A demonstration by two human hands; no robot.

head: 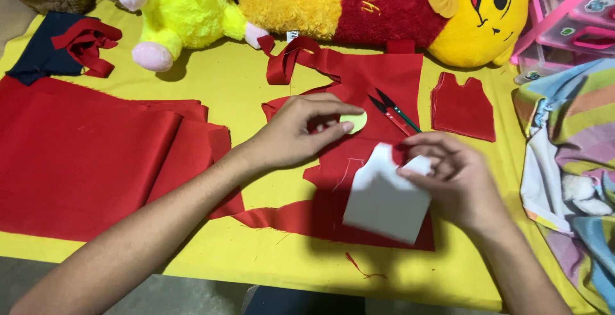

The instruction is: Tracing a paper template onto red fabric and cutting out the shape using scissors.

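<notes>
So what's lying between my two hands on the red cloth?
In the head view, small thread snips lie on the red cloth between the left hand and the right hand.

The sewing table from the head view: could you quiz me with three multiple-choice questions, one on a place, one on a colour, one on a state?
1. Where do the snips lie?
A. on the red cloth beyond the hands
B. on the striped blanket
C. under the white paper

2. What colour is the table cover?
A. blue
B. yellow
C. white

3. What is the right hand doing?
A. lying flat and empty
B. pinching the white paper
C. cutting cloth

Answers:
1 A: the snips rest on the red cloth.
2 B: the table cover is yellow.
3 B: the right hand pinches the white paper; the left hand touches a pale round chalk.
</notes>
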